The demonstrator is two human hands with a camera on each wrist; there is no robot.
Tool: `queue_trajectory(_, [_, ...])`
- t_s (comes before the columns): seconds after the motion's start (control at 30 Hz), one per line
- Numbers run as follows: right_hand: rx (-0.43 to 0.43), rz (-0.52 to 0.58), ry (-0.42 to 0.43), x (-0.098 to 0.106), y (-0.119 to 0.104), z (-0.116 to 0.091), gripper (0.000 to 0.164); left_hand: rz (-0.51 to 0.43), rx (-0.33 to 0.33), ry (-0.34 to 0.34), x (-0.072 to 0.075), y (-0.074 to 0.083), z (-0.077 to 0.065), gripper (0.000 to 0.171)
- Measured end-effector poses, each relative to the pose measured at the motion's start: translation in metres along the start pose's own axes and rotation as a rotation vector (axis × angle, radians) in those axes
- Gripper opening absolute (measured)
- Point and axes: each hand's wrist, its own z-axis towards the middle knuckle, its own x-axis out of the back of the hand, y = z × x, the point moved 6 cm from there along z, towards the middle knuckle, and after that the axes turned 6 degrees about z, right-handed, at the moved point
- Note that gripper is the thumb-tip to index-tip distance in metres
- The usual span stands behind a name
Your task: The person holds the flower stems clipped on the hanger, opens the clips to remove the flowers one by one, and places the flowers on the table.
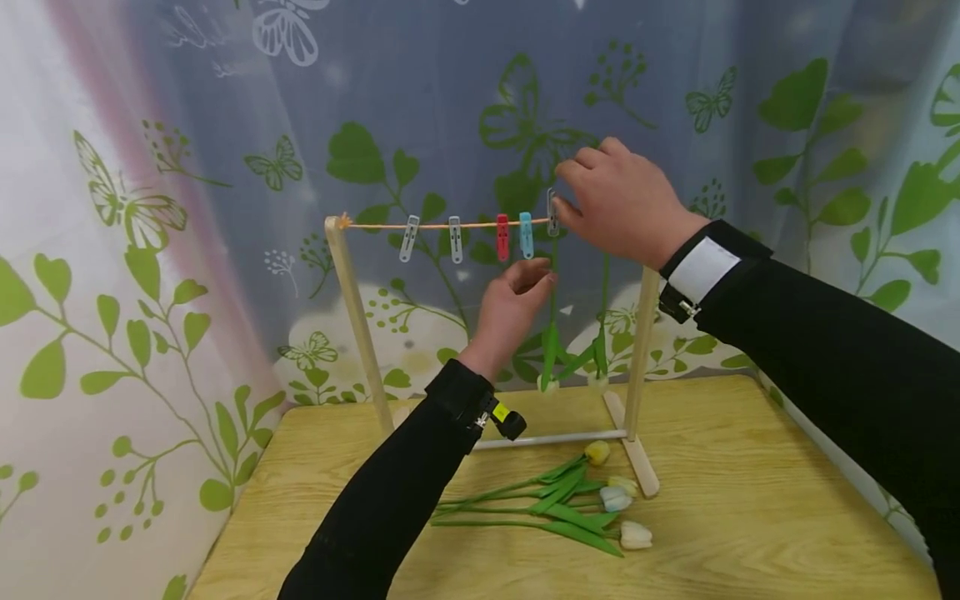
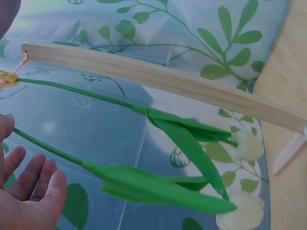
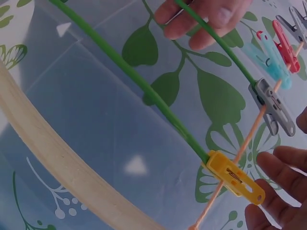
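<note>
Hanging bloom-down right of the frame's center, a white tulip (image 1: 550,348) depends on the gray clip (image 3: 271,104) joining stem to cord (image 3: 250,135); the right hand (image 1: 626,200) spreads beside it; whether the left hand (image 1: 508,310) pinches the stem cannot be told.

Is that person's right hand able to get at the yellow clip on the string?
Probably yes. In the right wrist view, the right hand has its fingers close by the outer end of the yellow clip, with nothing visible in between.
</note>
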Motion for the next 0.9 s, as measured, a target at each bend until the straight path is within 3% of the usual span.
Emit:
queue_trajectory(0.27, [-0.018, -0.025, -0.12, -0.01, 0.0, 0.009, 0.046, -0.124, 0.023, 0.038, -0.005, 0.007, 0.005, 0.046])
queue_trajectory(0.47, [0.006, -0.039, -0.115, -0.013, -0.003, 0.01, 0.042, -0.196, 0.043, 0.079, -0.011, 0.01, 0.01, 0.046])
queue_trajectory(0.9, [0.008, -0.07, -0.132, -0.018, -0.004, 0.01, 0.033, -0.381, -0.022, 0.12, -0.025, 0.022, 0.016, 0.034])
